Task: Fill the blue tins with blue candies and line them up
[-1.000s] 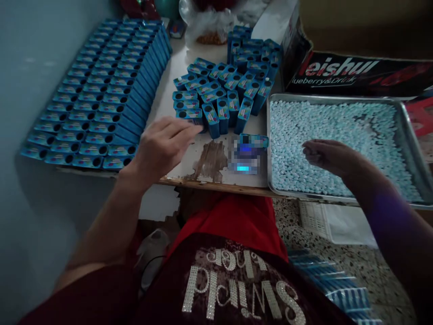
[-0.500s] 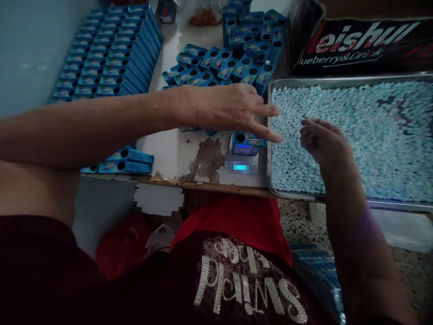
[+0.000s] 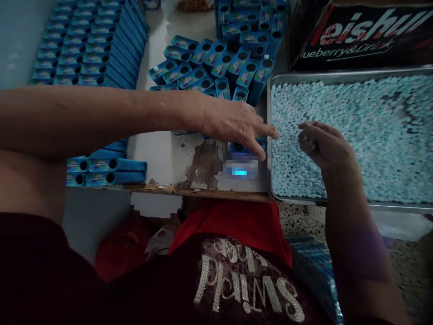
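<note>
Left side, far: tight block of blue boxes (image 3: 111,58) in rows, printed tops up, dark round holes on them. Left forearm runs in level from the left edge, hiding the block's middle; more of the same boxes poke out on its near side. Next, a loose cluster of blue boxes (image 3: 221,63), mostly upright, turned at mixed angles, a white spot at the hole on two. White tabletop (image 3: 160,155) has a brown worn patch near its front edge. Left hand (image 3: 233,119) is back-up, wrist level, pointing right; thumb and one finger are stretched out and spread, finger over the tray rim. Underside hidden, can't tell if it's gripping. Single blue box (image 3: 238,147) sits beneath it, left of the tray, mostly covered, hole side showing; a lit cyan display (image 3: 239,172), blurred, is just on its near side. Then metal tray (image 3: 269,174), spread with small oval white-to-pale-turquoise candies (image 3: 375,158), thinner at far right. Right hand (image 3: 326,144) is over the tray's left half, wrist bent, fingers curled closed; contents can't be made out. Far right: black carton (image 3: 365,54), white and red lettering.
</note>
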### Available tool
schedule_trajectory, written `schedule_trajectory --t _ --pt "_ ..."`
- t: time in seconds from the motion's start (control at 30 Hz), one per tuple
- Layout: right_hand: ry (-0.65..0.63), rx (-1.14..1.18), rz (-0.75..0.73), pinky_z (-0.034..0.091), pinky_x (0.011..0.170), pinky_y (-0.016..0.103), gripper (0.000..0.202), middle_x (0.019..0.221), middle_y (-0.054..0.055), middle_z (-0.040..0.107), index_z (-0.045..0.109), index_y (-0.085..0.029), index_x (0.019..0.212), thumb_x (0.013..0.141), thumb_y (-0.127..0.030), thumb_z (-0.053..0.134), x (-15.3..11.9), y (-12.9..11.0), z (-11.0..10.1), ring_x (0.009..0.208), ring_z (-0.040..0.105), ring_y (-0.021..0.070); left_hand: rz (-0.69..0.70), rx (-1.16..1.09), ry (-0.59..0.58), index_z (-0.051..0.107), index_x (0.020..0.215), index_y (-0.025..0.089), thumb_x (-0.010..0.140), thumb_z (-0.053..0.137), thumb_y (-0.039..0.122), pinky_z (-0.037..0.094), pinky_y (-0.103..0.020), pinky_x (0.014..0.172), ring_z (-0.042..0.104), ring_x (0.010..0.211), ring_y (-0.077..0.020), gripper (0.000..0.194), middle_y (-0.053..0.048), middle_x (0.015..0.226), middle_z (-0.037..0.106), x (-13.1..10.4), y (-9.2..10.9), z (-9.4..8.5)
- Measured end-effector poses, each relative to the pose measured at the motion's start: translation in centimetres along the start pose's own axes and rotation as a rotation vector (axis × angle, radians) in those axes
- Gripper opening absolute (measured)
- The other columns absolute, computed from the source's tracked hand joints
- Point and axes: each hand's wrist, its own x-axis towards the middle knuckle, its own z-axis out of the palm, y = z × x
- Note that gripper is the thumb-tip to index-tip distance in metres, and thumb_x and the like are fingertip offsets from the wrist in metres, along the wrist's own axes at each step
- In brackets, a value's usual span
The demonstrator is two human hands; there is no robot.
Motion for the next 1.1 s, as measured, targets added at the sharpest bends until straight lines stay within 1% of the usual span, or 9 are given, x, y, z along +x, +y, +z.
schedule_trajectory --t 0.1,0.2,0.3,0.43,0.57,0.67,0.77,0.93,1.1 --pt "0.018 -0.058 -0.133 0.034 0.057 0.025 0.029 0.063 0.0 0.061 0.079 -0.017 0.081 0.106 -0.003 0.07 -0.1 0.4 0.0 0.054 0.045 0.0083 0.171 0.06 -0.172 0.078 0.107 0.021 0.105 0.073 0.007 0.061 -0.046 0.12 0.075 0.14 -0.0282 0.015 -0.009 0.139 0.079 -0.5 1.6 -1.8" --pt "-0.01 -0.235 -0.48 0.058 0.092 0.034 0.026 0.081 0.007 0.078 0.085 -0.02 0.083 0.107 -0.021 0.074 -0.6 0.7 0.0 0.081 0.072 0.016 0.378 0.177 -0.18 0.08 0.112 0.021 0.09 0.075 -0.007 0.06 -0.048 0.122 0.077 0.14 -0.0304 0.036 -0.006 0.14 0.081 -1.9 2.2 -2.2" --pt "-0.03 -0.372 -0.688 0.055 0.122 0.054 0.043 0.11 0.011 0.088 0.087 -0.025 0.088 0.107 -0.062 0.077 -1.0 0.7 0.4 0.121 0.081 0.0305 0.439 0.154 0.011 0.081 0.115 0.023 0.087 0.083 -0.003 0.066 -0.041 0.104 0.084 0.112 -0.0283 0.038 -0.005 0.116 0.085 -3.5 1.7 -0.6" --pt "-0.001 -0.324 -0.627 0.065 0.109 0.051 0.062 0.115 0.009 0.088 0.083 -0.027 0.094 0.102 -0.087 0.073 -1.0 0.7 1.1 0.125 0.081 0.0323 0.381 0.067 0.421 0.084 0.123 0.022 0.094 0.091 0.017 0.064 -0.035 0.09 0.081 0.098 -0.0239 0.03 -0.006 0.109 0.083 -4.0 1.6 1.7" --pt "-0.059 -0.078 -0.322 0.067 0.073 0.034 0.062 0.096 0.008 0.086 0.08 -0.025 0.1 0.111 -0.084 0.064 -1.4 0.4 2.1 0.084 0.082 0.0229 0.38 0.328 0.737 0.083 0.131 0.024 0.097 0.088 0.016 0.064 -0.046 0.101 0.076 0.108 -0.0288 0.036 -0.008 0.115 0.08 -1.9 2.7 3.4" --pt "-0.182 0.118 -0.063 0.065 0.063 0.029 0.059 0.085 0.008 0.083 0.073 -0.023 0.099 0.12 -0.075 0.055 -2.3 0.3 3.2 0.068 0.079 0.0206 0.334 0.538 0.812 0.08 0.142 0.026 0.101 0.082 0.014 0.063 -0.053 0.104 0.073 0.115 -0.0332 0.043 -0.01 0.12 0.078 0.3 3.1 5.1" --pt "-0.267 0.284 0.113 0.069 0.07 0.029 0.052 0.087 0.01 0.085 0.068 -0.022 0.094 0.126 -0.059 0.05 -3.2 0.5 3.9 0.072 0.083 0.0203 0.232 0.583 0.796 0.08 0.144 0.025 0.104 0.079 0.014 0.063 -0.051 0.103 0.071 0.116 -0.0336 0.041 -0.01 0.122 0.078 1.9 3.2 6.6" --pt "-0.256 0.419 0.134 0.072 0.093 0.033 0.037 0.098 0.015 0.088 0.072 -0.022 0.094 0.123 -0.036 0.054 -4.0 1.0 3.3 0.093 0.088 0.0235 0.144 0.624 0.755 0.08 0.146 0.022 0.113 0.069 0.017 0.06 -0.05 0.109 0.069 0.12 -0.0342 0.036 -0.013 0.124 0.079 2.0 4.3 7.6" --pt "-0.27 0.421 0.082 0.072 0.096 0.031 0.023 0.102 0.016 0.089 0.078 -0.018 0.098 0.114 -0.019 0.061 -4.5 1.0 2.5 0.091 0.087 0.0216 0.12 0.631 0.742 0.078 0.151 0.025 0.117 0.064 0.023 0.057 -0.053 0.108 0.067 0.118 -0.0356 0.037 -0.012 0.118 0.078 1.2 5.1 7.5"
